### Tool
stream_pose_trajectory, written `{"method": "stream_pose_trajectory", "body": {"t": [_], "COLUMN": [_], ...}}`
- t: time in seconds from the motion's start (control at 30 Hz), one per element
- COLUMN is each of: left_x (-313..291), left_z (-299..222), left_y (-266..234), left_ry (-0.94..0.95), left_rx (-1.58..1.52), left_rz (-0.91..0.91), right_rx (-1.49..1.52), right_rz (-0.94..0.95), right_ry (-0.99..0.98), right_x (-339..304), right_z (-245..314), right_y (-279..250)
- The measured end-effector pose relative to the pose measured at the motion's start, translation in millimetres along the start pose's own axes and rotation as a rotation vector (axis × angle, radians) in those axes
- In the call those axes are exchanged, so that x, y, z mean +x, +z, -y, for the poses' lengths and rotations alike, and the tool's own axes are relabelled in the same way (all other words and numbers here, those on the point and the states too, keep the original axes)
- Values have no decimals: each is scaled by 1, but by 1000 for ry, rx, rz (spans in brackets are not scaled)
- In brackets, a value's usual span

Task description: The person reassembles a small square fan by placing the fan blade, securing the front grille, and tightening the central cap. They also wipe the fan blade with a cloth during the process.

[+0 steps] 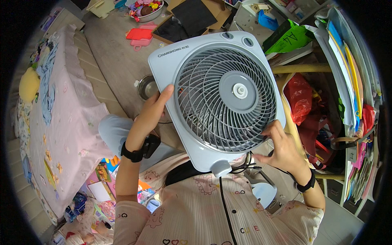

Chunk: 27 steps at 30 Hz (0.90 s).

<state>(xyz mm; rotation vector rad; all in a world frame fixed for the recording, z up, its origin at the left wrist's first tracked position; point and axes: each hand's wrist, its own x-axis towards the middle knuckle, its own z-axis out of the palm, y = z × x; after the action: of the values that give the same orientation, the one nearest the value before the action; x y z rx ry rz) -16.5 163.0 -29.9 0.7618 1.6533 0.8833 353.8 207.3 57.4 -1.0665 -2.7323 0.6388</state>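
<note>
A light blue-grey box fan [269, 57] stands tilted in front of me, with its round spiral grille [204, 102] facing up. In the middle of the grille a grey disc carries a small white knob [241, 90]. My left hand [153, 108] grips the fan's left side, thumb over the front frame and the other fingers hidden behind. At the grille's lower right rim, my right hand [281, 149] touches with bent fingertips, its thumb held apart from them. A black cord [222, 204] runs down over my shirt from the fan's lower end, and more cable [245, 165] lies behind it.
A pink-covered bed [69, 143] stands at the left. Beyond the fan are a metal bowl [148, 87], an opened cardboard box [216, 18] and a basin of toys [151, 14]. Shelves with folders [347, 77] and a red plastic bag [300, 98] stand close on the right.
</note>
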Motion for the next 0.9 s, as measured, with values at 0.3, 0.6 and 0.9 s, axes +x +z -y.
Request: {"method": "stream_pose_trajectory", "body": {"t": [0.3, 0.6, 0.9], "left_x": [16, 31, 43], "left_z": [-14, -35, -49], "left_y": [-14, -40, -61], "left_ry": [-6, -74, -80], "left_rx": [-68, -184, -240], "left_rz": [41, 174, 217], "right_rx": [51, 543, 372], "right_rz": [-476, -280, -129], "right_ry": [117, 31, 4], "right_x": [44, 102, 134], "right_z": [-2, -16, -15], "right_y": [-51, -72, -110]}}
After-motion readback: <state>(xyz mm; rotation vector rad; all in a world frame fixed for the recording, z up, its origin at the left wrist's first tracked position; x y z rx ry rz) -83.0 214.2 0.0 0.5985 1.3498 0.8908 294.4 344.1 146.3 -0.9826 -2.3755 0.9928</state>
